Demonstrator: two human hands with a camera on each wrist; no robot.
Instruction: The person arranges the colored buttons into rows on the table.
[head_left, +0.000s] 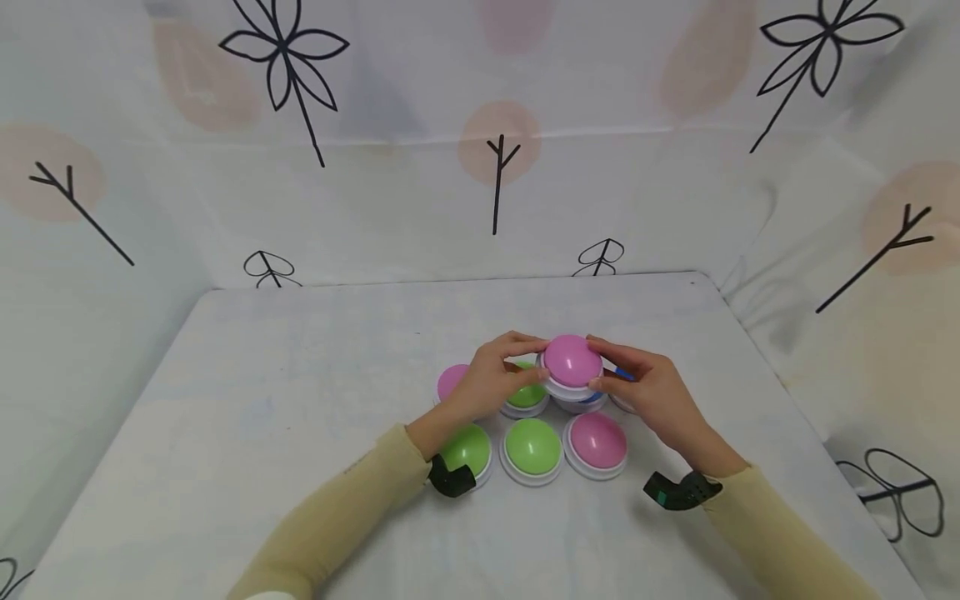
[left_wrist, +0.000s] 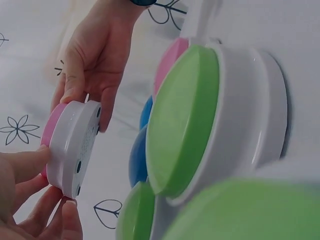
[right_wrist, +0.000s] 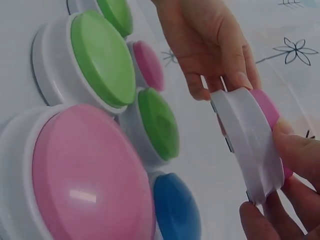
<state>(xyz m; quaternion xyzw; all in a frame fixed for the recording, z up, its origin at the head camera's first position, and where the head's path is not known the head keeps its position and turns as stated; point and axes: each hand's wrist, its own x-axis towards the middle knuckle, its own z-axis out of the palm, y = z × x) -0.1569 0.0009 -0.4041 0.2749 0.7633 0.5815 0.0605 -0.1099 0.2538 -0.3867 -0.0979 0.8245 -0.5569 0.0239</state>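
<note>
A pink dome push button with a white base (head_left: 572,362) is held up between my two hands. My left hand (head_left: 491,379) pinches its left edge, and my right hand (head_left: 660,396) pinches the opposite side. Seen from the left wrist, the raised button (left_wrist: 70,145) is tilted, with its underside and small dark feet showing. Beneath it stands a blue button (head_left: 592,400), mostly covered. Another blue one (head_left: 623,374) is partly behind the right fingers. Beside the left hand are a green button (head_left: 527,393) and a pink one (head_left: 452,381).
A front row holds a green button (head_left: 467,448) partly behind the left wrist strap, another green one (head_left: 532,446) and a pink one (head_left: 597,440). All stand on a white table (head_left: 300,375). Patterned white cloth (head_left: 405,200) hangs behind and at the sides.
</note>
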